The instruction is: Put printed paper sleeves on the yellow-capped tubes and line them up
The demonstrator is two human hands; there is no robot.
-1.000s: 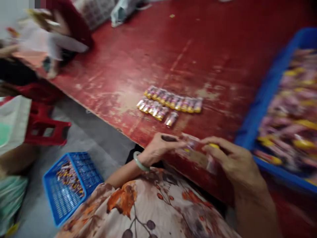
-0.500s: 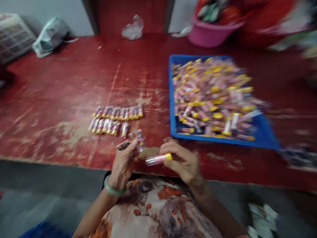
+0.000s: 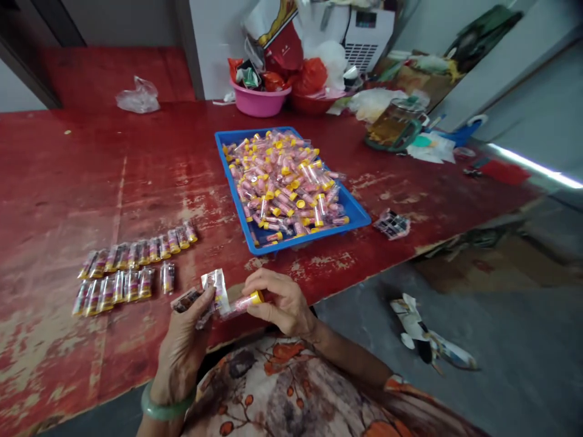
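Note:
My left hand (image 3: 181, 343) is closed on small printed plastic packets (image 3: 217, 285), pinched under the thumb. A clear tube (image 3: 243, 303) with a yellow cap and pink contents is held by the cap end between the thumb and fingers of my right hand (image 3: 286, 303). The tube's clear end points left and meets the packets; whether it is inside one I cannot tell. Beyond my left hand lie two rows of wrapped tubes, a far row (image 3: 139, 254) and a near row (image 3: 113, 292). One more wrapped tube (image 3: 167, 278) lies apart, right of the near row.
A blue tray (image 3: 241, 212) heaped with yellow-capped tubes (image 3: 282, 176) sits on the red table (image 3: 155, 158). Right of it lies a bundle of dark packets (image 3: 392, 224). A pink basin (image 3: 259, 103), a glass jug (image 3: 395, 124) and a clear plastic bag (image 3: 139, 97) stand farther back.
The view has swung right, so the table and tray appear farther left. My right hand has brought the tube closer to the packets in my left hand, up against them.

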